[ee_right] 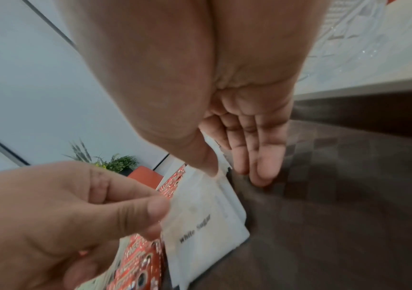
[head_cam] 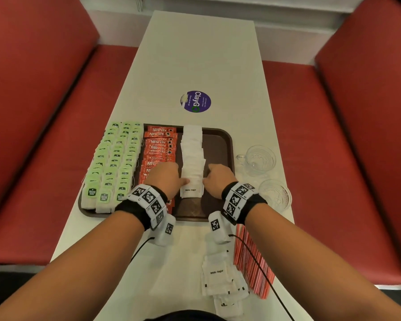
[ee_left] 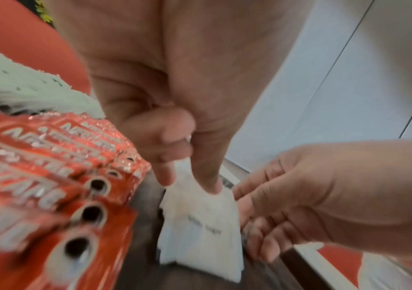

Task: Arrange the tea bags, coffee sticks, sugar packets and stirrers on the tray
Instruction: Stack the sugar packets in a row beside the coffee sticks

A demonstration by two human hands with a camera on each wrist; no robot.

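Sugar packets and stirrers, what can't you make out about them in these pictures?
- Sugar packets on the tray: count unreadable in the head view; they overlap, and the left hand and right hand flank the near end.
- Loose sugar packets: the lowest are blurred near the bottom of the picture.
- Stirrers: the right forearm covers part of the pile.
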